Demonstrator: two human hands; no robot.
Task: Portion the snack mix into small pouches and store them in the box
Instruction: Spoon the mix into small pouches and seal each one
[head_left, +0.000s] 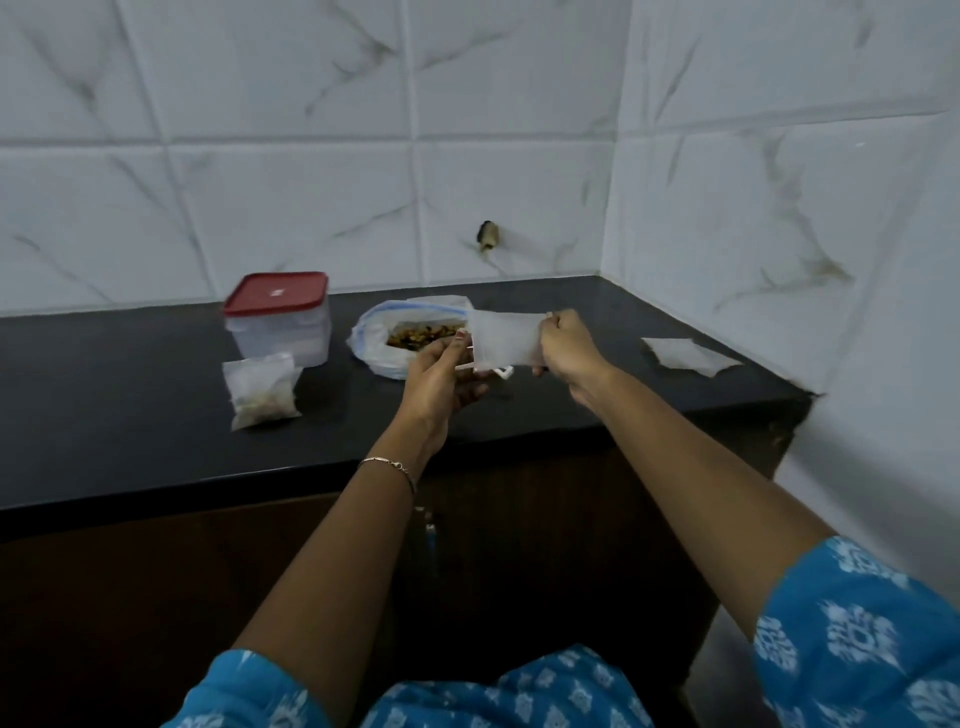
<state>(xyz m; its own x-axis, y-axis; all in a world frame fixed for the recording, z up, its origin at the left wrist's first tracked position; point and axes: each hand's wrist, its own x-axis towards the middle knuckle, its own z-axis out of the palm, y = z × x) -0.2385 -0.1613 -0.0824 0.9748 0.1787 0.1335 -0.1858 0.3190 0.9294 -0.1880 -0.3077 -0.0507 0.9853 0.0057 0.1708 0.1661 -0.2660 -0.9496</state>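
Over the counter (130, 395), my left hand (441, 374) and right hand (566, 345) each pinch a side of an empty pouch (506, 338), held up before the open snack mix bag (410, 338). One filled pouch (262, 389) lies by the lidded box (280, 317), so I judge filling and storing remain. There is bare room to my left, while the wall crowds the spare pouches (691, 356) on the right.

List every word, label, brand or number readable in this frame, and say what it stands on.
No text is readable.
red lid of the box: small white mark, too blurred to read.
snack mix bag, held pouch, filled pouch: no print visible.
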